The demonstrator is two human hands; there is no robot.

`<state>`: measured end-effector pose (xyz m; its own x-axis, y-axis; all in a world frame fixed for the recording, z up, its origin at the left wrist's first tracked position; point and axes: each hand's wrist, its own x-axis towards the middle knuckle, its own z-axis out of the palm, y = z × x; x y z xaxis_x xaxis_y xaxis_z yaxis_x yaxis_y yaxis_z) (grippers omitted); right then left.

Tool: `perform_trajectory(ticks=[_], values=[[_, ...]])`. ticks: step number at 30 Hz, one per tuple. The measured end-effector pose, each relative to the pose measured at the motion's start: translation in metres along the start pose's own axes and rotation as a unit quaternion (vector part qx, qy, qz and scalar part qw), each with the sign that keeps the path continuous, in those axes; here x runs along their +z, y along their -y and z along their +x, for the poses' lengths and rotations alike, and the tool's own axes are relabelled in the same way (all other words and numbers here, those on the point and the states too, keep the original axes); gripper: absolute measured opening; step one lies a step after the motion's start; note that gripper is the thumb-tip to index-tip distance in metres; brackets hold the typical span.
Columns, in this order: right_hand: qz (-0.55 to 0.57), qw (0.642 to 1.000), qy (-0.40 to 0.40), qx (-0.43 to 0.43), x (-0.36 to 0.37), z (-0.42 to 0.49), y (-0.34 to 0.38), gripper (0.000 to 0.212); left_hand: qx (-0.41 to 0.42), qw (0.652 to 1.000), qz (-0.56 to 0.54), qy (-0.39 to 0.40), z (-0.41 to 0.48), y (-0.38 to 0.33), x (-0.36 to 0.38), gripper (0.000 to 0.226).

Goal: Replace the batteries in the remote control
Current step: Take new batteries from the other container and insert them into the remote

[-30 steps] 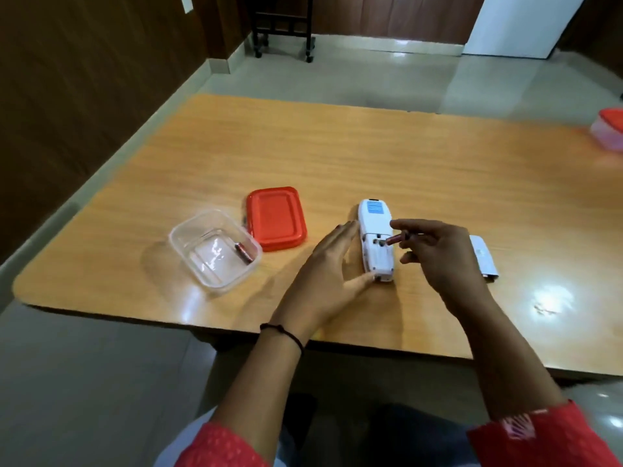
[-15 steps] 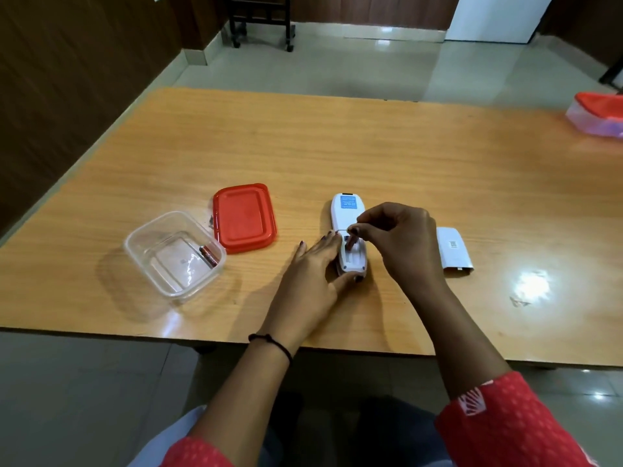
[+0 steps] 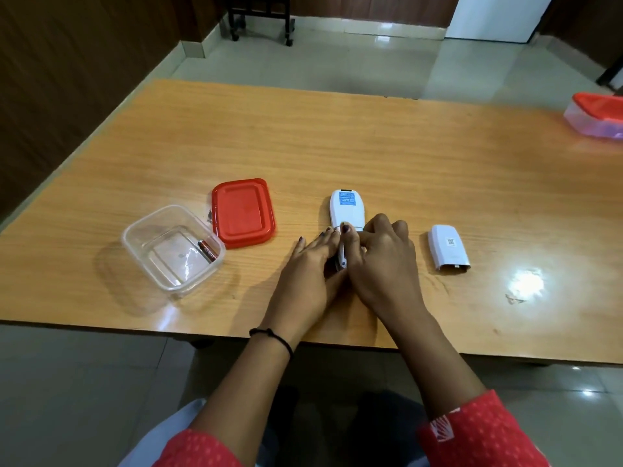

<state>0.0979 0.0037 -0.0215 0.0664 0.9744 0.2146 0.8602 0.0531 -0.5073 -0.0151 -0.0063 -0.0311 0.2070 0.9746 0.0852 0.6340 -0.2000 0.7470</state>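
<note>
White plastic remote control [image 3: 347, 210] lies back-up near the front middle of the wooden table [image 3: 371, 146], lower half hidden under both hands. Right hand [image 3: 381, 261] is curled over the battery bay, fingertips pressed down onto it; whether a cell sits under them cannot be told. Left hand [image 3: 313, 264] lies flat and mostly open along the remote's left edge, thumb at its near end, bracing rather than gripping.

Handling, judged: remote is light, rigid, smooth-shelled, likely to skate on the glossy top, so hold it by the long side edges. AAA cell is small, hard and round, prone to roll; pinch it mid-body.

Battery cover [image 3: 448, 247] rests to the right, apart from the hands.

Containers: clear plastic tub [image 3: 141, 244] to the left holds one AAA battery [image 3: 207, 251] against its right wall. Its red lid [image 3: 242, 210] lies just beside it. Second red-lidded tub [image 3: 596, 116] at the far right edge, contents unreadable.
</note>
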Motion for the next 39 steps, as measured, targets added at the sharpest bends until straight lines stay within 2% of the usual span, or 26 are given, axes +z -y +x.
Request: perform_trajectory(ticks=[4,6,8,10,13,16,18,20,23,27,29,32,36,37,39], values=[[0.082,0.995,0.044,0.02,-0.003,-0.001,-0.01,0.042,-0.015,1.0,-0.009,0.005,-0.001,0.0,0.0,0.061],[0.174,0.984,0.008,0.034,-0.009,0.002,-0.012,0.038,-0.014,1.0,-0.015,0.002,-0.002,-0.001,-0.002,0.063],[0.261,0.962,-0.062,0.058,-0.018,0.008,-0.013,0.032,-0.007,0.999,-0.033,-0.022,-0.005,-0.004,-0.011,0.065],[0.313,0.942,-0.093,0.082,-0.026,0.01,-0.011,0.026,0.003,0.995,-0.052,-0.082,-0.011,-0.008,-0.029,0.061],[0.349,0.932,-0.061,0.081,-0.025,0.004,0.009,0.02,0.001,0.971,-0.059,-0.232,-0.024,0.001,-0.066,0.044],[0.311,0.95,0.024,-0.004,-0.008,-0.004,0.049,0.017,-0.044,0.921,-0.021,-0.387,-0.038,0.024,-0.104,0.034],[0.264,0.959,0.07,-0.07,0.007,-0.007,0.078,0.017,-0.095,0.893,0.005,-0.44,-0.047,0.04,-0.124,0.034],[0.208,0.967,0.092,-0.117,0.022,-0.009,0.105,0.02,-0.165,0.88,-0.012,-0.446,-0.055,0.055,-0.137,0.038],[0.108,0.971,0.138,-0.16,0.043,-0.005,0.137,0.026,-0.251,0.878,-0.062,-0.402,-0.06,0.071,-0.144,0.046],[-0.133,0.961,0.112,-0.214,0.056,-0.001,0.164,0.016,-0.292,0.888,-0.112,-0.336,-0.058,0.079,-0.141,0.049],[-0.177,0.954,0.116,-0.213,0.057,0.001,0.175,0.016,-0.294,0.891,-0.137,-0.316,-0.057,0.081,-0.14,0.049],[-0.188,0.955,0.139,-0.184,0.059,0.004,0.184,0.024,-0.291,0.888,-0.167,-0.314,-0.059,0.082,-0.139,0.051],[-0.181,0.955,0.145,-0.185,0.069,0.002,0.184,0.019,-0.29,0.885,-0.172,-0.322,-0.058,0.084,-0.138,0.05],[-0.143,0.962,0.145,-0.183,0.069,0.004,0.181,0.018,-0.292,0.886,-0.164,-0.322,-0.059,0.083,-0.138,0.049],[0.007,0.976,0.156,-0.154,0.062,0.007,0.173,0.016,-0.292,0.889,-0.13,-0.329,-0.06,0.081,-0.137,0.048]])
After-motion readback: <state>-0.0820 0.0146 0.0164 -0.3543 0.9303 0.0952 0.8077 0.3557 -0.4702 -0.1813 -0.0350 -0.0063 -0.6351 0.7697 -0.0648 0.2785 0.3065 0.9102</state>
